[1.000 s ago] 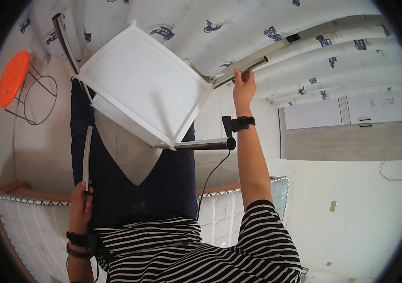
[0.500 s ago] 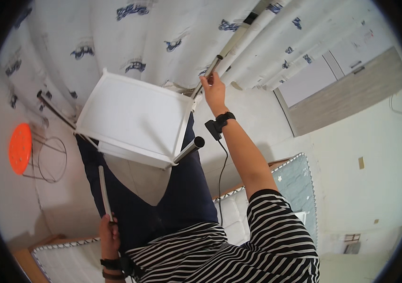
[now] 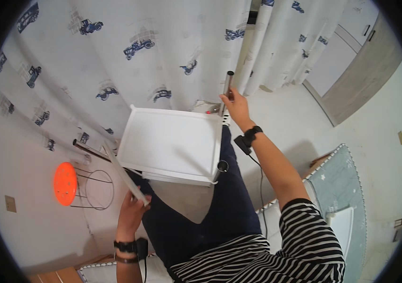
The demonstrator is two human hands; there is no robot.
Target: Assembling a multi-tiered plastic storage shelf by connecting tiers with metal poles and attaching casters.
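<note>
Overhead, right hand [image 3: 235, 104] grips the upright metal tube [image 3: 226, 92] at the white tray's [image 3: 170, 144] far corner; left hand [image 3: 132, 212] clasps a slanted tube [image 3: 123, 172] nearer.

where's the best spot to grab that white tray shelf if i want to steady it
Probably the raised rim of the white tray shelf on its near-left edge, coming from the person's side. The lip there is bare and gives fingers something to hook. The right hand already holds a grey tube at the far-right corner, and the left hand grips a pale rod beside that edge.
</note>
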